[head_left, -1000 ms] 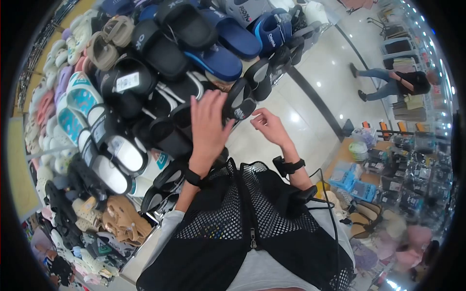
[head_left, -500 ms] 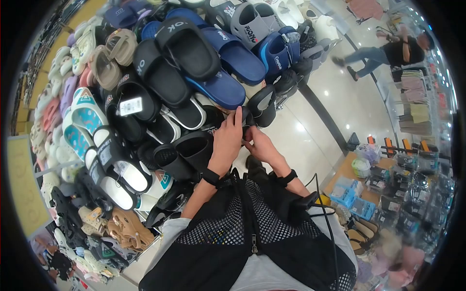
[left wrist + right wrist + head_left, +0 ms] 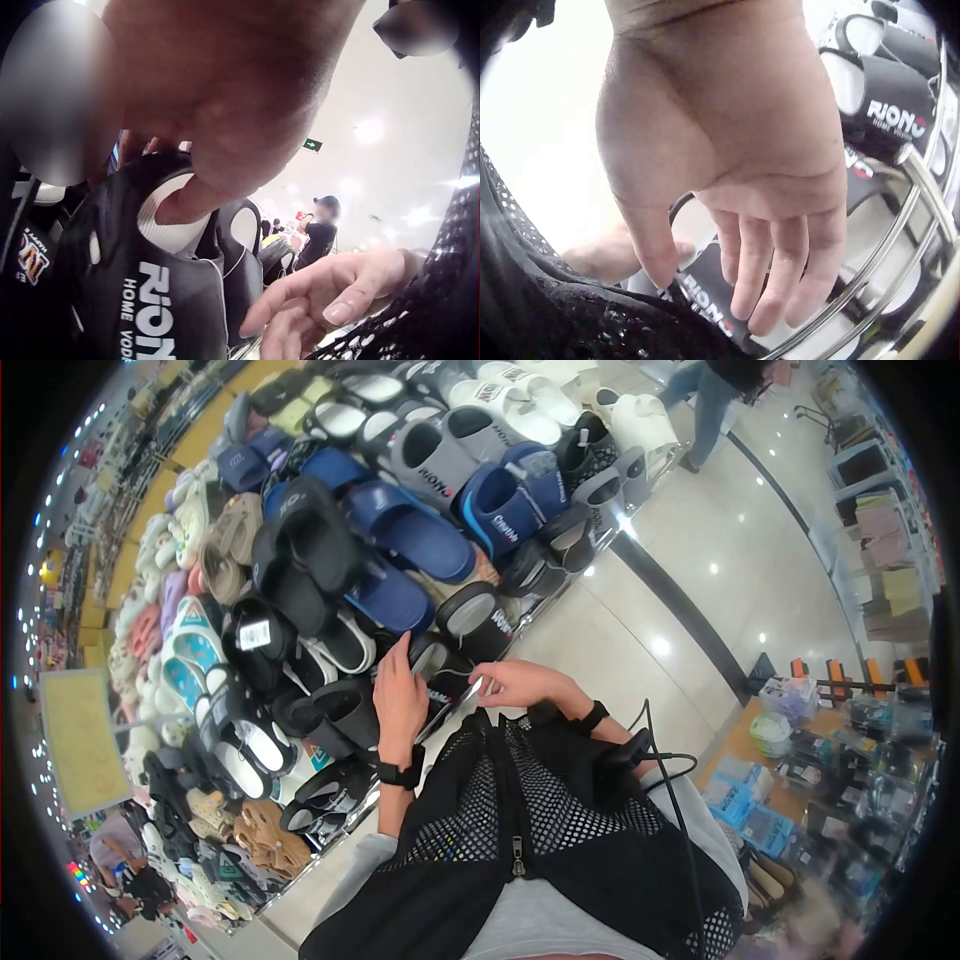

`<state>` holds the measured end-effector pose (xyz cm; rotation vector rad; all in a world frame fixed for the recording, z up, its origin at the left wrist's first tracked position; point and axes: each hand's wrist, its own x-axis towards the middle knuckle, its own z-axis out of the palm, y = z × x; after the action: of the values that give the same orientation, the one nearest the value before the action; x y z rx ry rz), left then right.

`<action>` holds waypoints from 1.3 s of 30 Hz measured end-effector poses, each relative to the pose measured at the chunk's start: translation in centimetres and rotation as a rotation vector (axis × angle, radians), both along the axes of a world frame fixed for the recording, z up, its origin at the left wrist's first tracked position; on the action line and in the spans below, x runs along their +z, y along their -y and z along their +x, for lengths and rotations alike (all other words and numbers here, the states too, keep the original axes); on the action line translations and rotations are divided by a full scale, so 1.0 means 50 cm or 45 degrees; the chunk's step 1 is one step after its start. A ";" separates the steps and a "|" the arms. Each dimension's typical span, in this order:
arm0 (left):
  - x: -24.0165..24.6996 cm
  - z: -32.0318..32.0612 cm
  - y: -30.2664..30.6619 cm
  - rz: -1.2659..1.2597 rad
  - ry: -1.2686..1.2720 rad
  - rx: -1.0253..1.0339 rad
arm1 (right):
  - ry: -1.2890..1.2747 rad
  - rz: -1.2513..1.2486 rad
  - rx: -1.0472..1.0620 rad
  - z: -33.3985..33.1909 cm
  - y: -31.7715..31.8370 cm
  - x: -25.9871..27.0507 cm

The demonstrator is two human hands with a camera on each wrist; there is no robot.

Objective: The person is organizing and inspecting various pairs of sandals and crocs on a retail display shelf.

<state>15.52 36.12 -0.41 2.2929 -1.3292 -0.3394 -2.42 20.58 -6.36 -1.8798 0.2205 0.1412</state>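
Note:
In the head view, my left hand (image 3: 400, 705) is at a black slipper (image 3: 430, 658) with a light insole, at the rack's near edge. The left wrist view has its thumb inside the opening of this slipper (image 3: 176, 292) with white lettering, fingers at the far side, gripping it. My right hand (image 3: 525, 685) is to the right, holding nothing. Its fingers hang loosely in the right wrist view, where the hand (image 3: 735, 135) is in front of the lettered slippers (image 3: 705, 292). What lies under the left palm is hidden.
Stacked slippers, including blue ones (image 3: 410, 530) and grey ones (image 3: 425, 460), cover the rack. Its metal rail (image 3: 885, 255) runs along the near side. Packaged goods (image 3: 750, 805) lie on a stand at the right. A person in jeans (image 3: 700, 400) is in the aisle.
The view has shifted, and the hands, close together half a second ago, are now apart. The left hand has come down onto the slipper since one second ago. The passer-by has moved toward the top.

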 end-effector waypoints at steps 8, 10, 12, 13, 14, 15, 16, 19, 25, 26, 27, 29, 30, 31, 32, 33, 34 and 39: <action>0.048 -0.104 0.147 -0.254 0.276 0.045 | -0.091 -0.037 -0.377 -0.213 0.161 -0.065; 0.055 -0.131 0.196 -0.301 0.272 -0.024 | -0.096 0.011 -0.443 -0.263 0.182 -0.067; 0.061 -0.155 0.242 -0.313 0.269 -0.060 | -0.116 0.046 -0.512 -0.301 0.199 -0.075; 0.062 -0.168 0.262 -0.328 0.243 -0.084 | -0.109 0.048 -0.523 -0.318 0.205 -0.080; 0.063 -0.180 0.279 -0.343 0.215 -0.107 | -0.136 0.083 -0.553 -0.332 0.210 -0.077; 0.056 -0.188 0.301 -0.342 0.219 -0.131 | -0.171 0.125 -0.579 -0.341 0.220 -0.078; 0.056 -0.198 0.317 -0.347 0.223 -0.143 | -0.163 0.123 -0.591 -0.352 0.226 -0.074; 0.054 -0.219 0.364 -0.298 0.211 -0.232 | -0.183 0.119 -0.641 -0.379 0.243 -0.072; 0.048 -0.250 0.481 -0.314 0.277 -0.370 | -0.042 0.205 -0.879 -0.442 0.288 -0.111; 0.049 -0.258 0.503 -0.326 0.276 -0.394 | -0.072 0.167 -0.886 -0.452 0.300 -0.103; 0.053 -0.268 0.526 -0.313 0.271 -0.408 | -0.104 0.129 -0.889 -0.461 0.313 -0.099; 0.039 -0.276 0.579 -0.318 0.245 -0.442 | -0.124 0.138 -0.932 -0.474 0.346 -0.104; 0.034 -0.281 0.605 -0.336 0.238 -0.467 | -0.124 0.137 -0.965 -0.481 0.364 -0.105; 0.027 -0.287 0.633 -0.342 0.245 -0.477 | -0.134 0.132 -0.974 -0.488 0.388 -0.106; 0.023 -0.293 0.662 -0.344 0.231 -0.482 | -0.134 0.119 -0.990 -0.494 0.414 -0.102; 0.020 -0.299 0.692 -0.352 0.253 -0.489 | -0.135 0.107 -1.002 -0.499 0.441 -0.097; 0.019 -0.305 0.721 -0.359 0.274 -0.490 | -0.151 0.102 -0.999 -0.504 0.469 -0.090; 0.012 -0.317 0.858 -0.350 0.202 -0.423 | -0.043 -0.019 -1.123 -0.492 0.661 -0.029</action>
<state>-0.34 -6.79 0.18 1.9047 -1.7246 -0.0730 -27.03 -12.45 -7.81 -1.6382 1.0414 -0.4302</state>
